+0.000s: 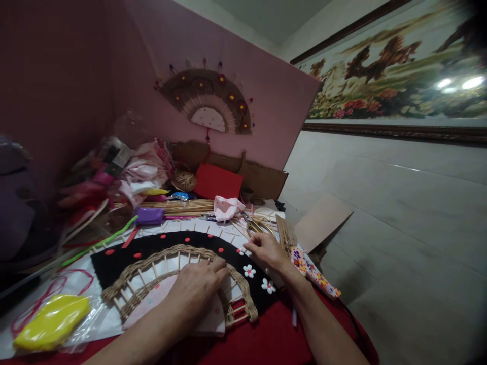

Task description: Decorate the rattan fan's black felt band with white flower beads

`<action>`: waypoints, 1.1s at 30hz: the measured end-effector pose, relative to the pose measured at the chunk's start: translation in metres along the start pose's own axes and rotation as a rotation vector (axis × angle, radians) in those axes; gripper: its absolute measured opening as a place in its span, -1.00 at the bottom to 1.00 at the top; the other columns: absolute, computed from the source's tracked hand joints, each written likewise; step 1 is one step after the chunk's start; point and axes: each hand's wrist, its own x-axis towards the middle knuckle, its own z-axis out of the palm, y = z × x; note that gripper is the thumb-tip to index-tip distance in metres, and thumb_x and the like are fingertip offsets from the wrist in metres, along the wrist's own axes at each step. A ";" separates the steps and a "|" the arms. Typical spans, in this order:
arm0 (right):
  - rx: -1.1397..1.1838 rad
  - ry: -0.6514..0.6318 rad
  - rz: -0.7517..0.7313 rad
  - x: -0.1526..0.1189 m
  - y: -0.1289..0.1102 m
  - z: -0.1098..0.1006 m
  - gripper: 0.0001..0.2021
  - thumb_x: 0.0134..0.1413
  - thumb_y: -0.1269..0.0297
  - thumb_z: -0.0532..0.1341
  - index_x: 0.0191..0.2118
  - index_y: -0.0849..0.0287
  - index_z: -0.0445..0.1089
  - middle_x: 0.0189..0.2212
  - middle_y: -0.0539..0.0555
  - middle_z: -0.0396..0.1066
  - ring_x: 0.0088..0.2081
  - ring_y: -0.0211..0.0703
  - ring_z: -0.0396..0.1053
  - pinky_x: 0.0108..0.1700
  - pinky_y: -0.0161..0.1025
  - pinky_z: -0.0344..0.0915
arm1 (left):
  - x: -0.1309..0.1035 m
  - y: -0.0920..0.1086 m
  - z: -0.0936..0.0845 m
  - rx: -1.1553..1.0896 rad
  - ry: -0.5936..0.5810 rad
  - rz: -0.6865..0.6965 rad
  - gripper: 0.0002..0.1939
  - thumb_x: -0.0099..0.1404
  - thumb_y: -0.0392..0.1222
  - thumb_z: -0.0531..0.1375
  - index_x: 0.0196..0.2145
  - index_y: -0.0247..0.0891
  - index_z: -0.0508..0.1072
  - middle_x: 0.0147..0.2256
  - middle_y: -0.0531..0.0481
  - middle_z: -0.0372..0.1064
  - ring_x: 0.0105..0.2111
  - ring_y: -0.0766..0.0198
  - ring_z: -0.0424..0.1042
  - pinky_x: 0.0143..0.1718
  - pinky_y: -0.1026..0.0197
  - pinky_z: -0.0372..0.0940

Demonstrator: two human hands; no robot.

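Observation:
A half-round fan lies before me, with a black cloth band, a braided twine band, thin sticks and a pale pink dotted centre. Red clay dots are spaced along the black band. Two white clay flowers sit on its right side. My left hand rests over the twine band and sticks, fingers bent loosely, holding nothing that shows. At the upper right of the band my right hand has thumb and forefinger pinched beside a red dot with small white petals. Whatever the pinch holds is too small to tell.
Yellow clay in a plastic bag lies at front left, near pink cord. Behind the fan are a purple packet, bundled sticks, scissors and a red sheet. A finished fan hangs on the pink board.

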 end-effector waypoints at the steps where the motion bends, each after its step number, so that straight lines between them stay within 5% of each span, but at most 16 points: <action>1: 0.016 0.000 -0.019 0.000 0.000 -0.001 -0.88 -0.05 0.32 0.18 -0.46 0.19 0.46 -0.50 0.02 0.44 -0.43 -0.25 0.32 -0.39 -0.37 0.16 | 0.000 0.000 0.000 -0.001 -0.001 -0.002 -0.76 0.17 -0.29 0.14 -0.17 -0.21 0.42 -0.16 -0.08 0.40 -0.26 0.09 0.41 -0.30 0.08 0.33; 7: 0.006 -0.066 -0.138 -0.006 -0.003 -0.009 -0.68 -0.09 0.49 0.10 -0.25 0.13 0.52 -0.32 0.07 0.47 -0.30 -0.20 0.36 -0.27 -0.34 0.20 | 0.001 0.000 0.001 0.013 0.011 0.006 -0.76 0.18 -0.29 0.13 -0.16 -0.22 0.42 -0.14 -0.10 0.40 -0.27 0.08 0.42 -0.31 0.04 0.35; 15: -0.160 -0.128 -0.118 -0.012 -0.017 -0.015 -0.61 -0.17 0.55 0.09 -0.29 0.02 0.53 -0.36 0.00 0.49 -0.31 -0.22 0.35 -0.31 -0.38 0.16 | 0.001 0.001 -0.001 0.010 0.005 0.003 -0.73 0.19 -0.35 0.08 -0.16 -0.20 0.42 -0.17 -0.07 0.41 -0.27 0.08 0.42 -0.32 0.08 0.34; 33: -0.041 -0.111 -0.114 -0.010 -0.011 -0.013 -0.63 -0.18 0.52 0.12 -0.27 0.05 0.53 -0.33 0.03 0.52 -0.26 -0.14 0.40 -0.24 -0.33 0.23 | 0.000 0.000 0.001 -0.013 0.031 0.011 -0.74 0.18 -0.38 0.07 -0.19 -0.21 0.42 -0.21 -0.07 0.41 -0.29 0.10 0.41 -0.34 0.13 0.29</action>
